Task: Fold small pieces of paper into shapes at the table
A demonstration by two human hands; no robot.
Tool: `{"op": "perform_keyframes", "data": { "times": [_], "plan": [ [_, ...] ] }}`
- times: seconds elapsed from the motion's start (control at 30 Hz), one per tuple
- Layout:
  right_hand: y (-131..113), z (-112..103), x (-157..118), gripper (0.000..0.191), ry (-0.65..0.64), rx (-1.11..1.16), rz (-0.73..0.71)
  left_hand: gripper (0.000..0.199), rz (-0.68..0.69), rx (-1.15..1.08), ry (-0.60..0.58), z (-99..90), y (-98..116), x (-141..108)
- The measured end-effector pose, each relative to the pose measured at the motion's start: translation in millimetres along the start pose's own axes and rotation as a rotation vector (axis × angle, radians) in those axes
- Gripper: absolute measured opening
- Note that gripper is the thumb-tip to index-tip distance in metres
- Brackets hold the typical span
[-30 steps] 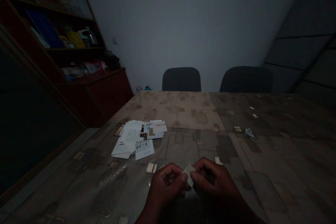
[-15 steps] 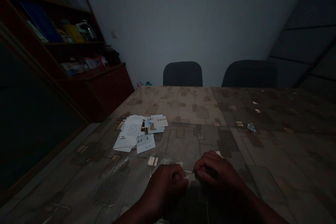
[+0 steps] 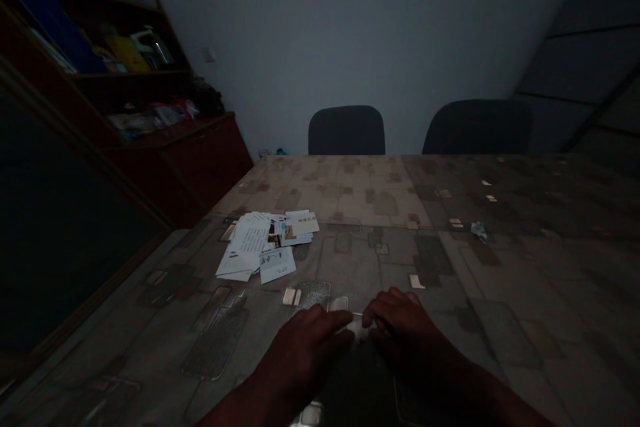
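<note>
Close together at the near side of the table, both my hands pinch a small white piece that looks like paper point(image 3: 357, 328). My left hand point(image 3: 314, 341) is closed on its left side, fingers pointing right. My right hand point(image 3: 406, 321) grips the right side with curled fingers. Most of the piece is hidden by the fingers, and dim light blurs its details. Beyond my left hand lies a loose pile of white printed cards and papers point(image 3: 250, 240), some with pictures and handwriting-like marks.
A patterned cloth covers the table point(image 3: 345, 180). A small crumpled scrap point(image 3: 479, 231) lies to the right. Two dark chairs, one at the middle point(image 3: 347, 130) and one at the right point(image 3: 477, 128), stand behind the far edge. A wooden cabinet point(image 3: 200, 173) with filled shelves is at left.
My fingers have come over the top of the white piece, and less of it shows between them. My left hand is flatter now. The view has tilted slightly down.
</note>
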State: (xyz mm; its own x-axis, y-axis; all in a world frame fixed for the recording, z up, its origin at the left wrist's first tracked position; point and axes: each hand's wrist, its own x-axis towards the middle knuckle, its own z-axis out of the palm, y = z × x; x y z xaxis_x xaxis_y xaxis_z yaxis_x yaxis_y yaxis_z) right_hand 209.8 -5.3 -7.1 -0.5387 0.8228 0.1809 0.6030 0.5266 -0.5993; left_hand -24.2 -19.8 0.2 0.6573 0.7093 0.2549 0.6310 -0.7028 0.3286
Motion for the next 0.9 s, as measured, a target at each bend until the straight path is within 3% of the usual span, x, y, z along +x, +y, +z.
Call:
{"op": "perform_keyframes", "data": {
  "times": [0.23, 0.43, 0.67, 0.9],
  "plan": [
    [-8, -4, 1, 0.016, -0.026, -0.030, -0.013, 0.029, 0.128, 0.037, -0.059, -4.8, -5, -8],
    [-13, -10, -2, 0.014, -0.062, -0.128, -0.065, 0.041, 0.174, 0.103, -0.206, -22.7, 3, -5],
    [-10, -15, -2, 0.012, -0.106, -0.099, -0.059, 0.047, 0.202, 0.117, -0.181, -17.0, -3, -9],
    [-5, -20, 2, 0.013, -0.120, -0.030, -0.105, 0.051, 0.205, 0.129, -0.263, -30.0, 4, -3]
  ]
}}
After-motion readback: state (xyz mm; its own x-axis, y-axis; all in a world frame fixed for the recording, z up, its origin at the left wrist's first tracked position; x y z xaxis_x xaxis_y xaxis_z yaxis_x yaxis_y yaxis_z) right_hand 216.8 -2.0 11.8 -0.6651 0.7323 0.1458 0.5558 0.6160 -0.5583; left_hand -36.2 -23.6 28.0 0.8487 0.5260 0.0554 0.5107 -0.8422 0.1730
